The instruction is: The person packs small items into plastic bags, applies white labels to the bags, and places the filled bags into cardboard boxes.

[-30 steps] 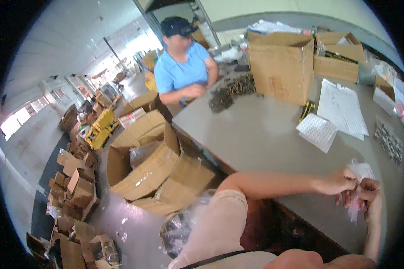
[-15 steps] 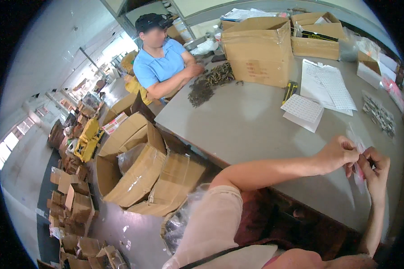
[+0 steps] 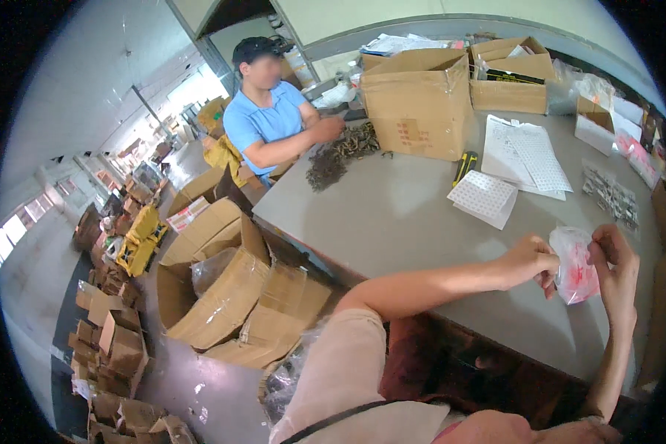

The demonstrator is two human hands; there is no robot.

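Note:
Between my two hands hangs a small clear plastic bag (image 3: pixel 576 270) with pink-red print, over the right part of the grey table. My left hand (image 3: pixel 531 263) pinches the bag's left edge, its fingers closed. On the opposite edge, my right hand (image 3: pixel 616 255) grips the bag between thumb and fingers. Whether anything lies inside the bag, I cannot tell. Just beyond my hands lies another clear bag (image 3: pixel 609 194) filled with small metal parts. White sticker sheets (image 3: pixel 485 198) rest to the left of it, beside a yellow-and-black cutter (image 3: pixel 464 168).
A tall cardboard box (image 3: pixel 416 111) stands at the table's far side, next to an open box (image 3: pixel 509 92). Across the corner, a person in a blue shirt (image 3: pixel 263 122) sits by a heap of small dark metal parts (image 3: pixel 340 154). Large open cartons (image 3: pixel 222 296) crowd the floor at left.
My hands have drawn apart, and the bag, earlier narrow and edge-on between them, now shows its printed face. The view has shifted slightly. The other person's hand has moved a little.

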